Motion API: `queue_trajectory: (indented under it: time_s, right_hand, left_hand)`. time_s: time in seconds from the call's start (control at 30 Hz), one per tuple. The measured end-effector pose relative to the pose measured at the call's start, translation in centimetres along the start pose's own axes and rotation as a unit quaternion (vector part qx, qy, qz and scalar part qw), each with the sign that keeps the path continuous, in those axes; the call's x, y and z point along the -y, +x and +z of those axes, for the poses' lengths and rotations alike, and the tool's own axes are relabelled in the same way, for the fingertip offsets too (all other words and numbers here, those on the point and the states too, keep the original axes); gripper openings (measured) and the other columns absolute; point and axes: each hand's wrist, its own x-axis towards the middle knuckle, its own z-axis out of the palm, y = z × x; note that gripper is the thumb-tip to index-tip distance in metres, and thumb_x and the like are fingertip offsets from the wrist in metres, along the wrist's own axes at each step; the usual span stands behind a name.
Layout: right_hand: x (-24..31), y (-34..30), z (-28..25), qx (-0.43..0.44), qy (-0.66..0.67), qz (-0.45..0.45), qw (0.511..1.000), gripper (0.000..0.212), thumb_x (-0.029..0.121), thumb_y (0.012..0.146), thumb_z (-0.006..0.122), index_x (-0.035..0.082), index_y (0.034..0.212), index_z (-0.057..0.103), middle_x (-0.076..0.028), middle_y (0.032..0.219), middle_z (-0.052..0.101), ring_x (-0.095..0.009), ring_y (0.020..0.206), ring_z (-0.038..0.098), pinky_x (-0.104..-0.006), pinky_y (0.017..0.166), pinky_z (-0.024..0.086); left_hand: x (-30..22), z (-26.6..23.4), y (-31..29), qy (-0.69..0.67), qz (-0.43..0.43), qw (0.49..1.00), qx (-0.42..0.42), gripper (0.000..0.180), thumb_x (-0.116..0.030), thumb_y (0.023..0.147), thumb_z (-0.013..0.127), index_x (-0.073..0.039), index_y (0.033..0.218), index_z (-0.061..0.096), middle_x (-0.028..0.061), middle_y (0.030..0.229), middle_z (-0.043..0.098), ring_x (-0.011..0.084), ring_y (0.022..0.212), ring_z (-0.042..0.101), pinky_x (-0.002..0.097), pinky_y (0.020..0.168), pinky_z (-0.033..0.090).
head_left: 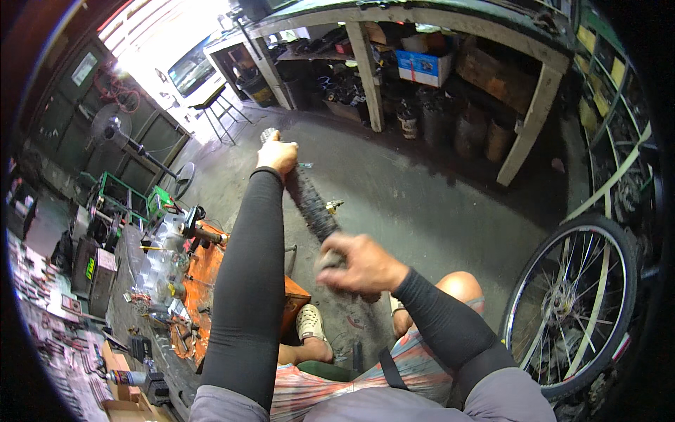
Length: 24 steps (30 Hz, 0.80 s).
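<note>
black knobby rubber tire [308,200] is held edge-on ahead of the person, above the grey concrete floor [457,190], sloped from upper left down toward the knees. far end is clamped in the bare left hand [280,156], fingers wrapped over the tread, arm stretched out.

bare right hand [362,264] is placed at the near part of the tire, motion-blurred. a small greyish rounded lump [329,262] is gripped in its curled fingers; lump material and whether it's pressed on the tread can't be told.

at left, small parts and tools are strewn over a worn orange surface [204,269]. at right, a black-tyred, wire-spoked bicycle wheel [559,299] is stood upright. beyond, a blue-and-white cardboard box [424,67] is stored under a long wooden bench [364,77].
</note>
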Motion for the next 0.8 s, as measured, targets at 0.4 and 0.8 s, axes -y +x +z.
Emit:
queue_trajectory:
  time_s: [0.4,0.8]
  right_hand:
    - [-6.1,0.0,-9.6,-0.305,-0.349,0.170,0.869,0.068,0.018,0.084,0.076,0.020,0.151,0.062,-0.016,0.122,0.074,-0.039,0.113,0.073,-0.0486,0.098,0.058]
    - [-8.1,0.3,-12.3,-0.290,-0.255,0.215,0.897,0.073,0.018,0.080,0.075,0.020,0.152,0.062,-0.019,0.126,0.078,-0.037,0.117,0.075,-0.0449,0.102,0.057]
  left_hand:
    - [-0.9,-1.9,-12.2,-0.165,0.146,0.974,0.046,0.096,-0.050,0.098,0.078,-0.003,0.168,0.033,0.0293,0.136,0.070,0.0281,0.115,0.073,0.0393,0.100,0.057]
    - [18.8,-1.2,-33.4,0.170,0.090,0.903,0.384,0.058,-0.032,0.098,0.079,-0.002,0.145,0.065,0.0245,0.129,0.076,0.0395,0.121,0.073,0.0452,0.106,0.057]
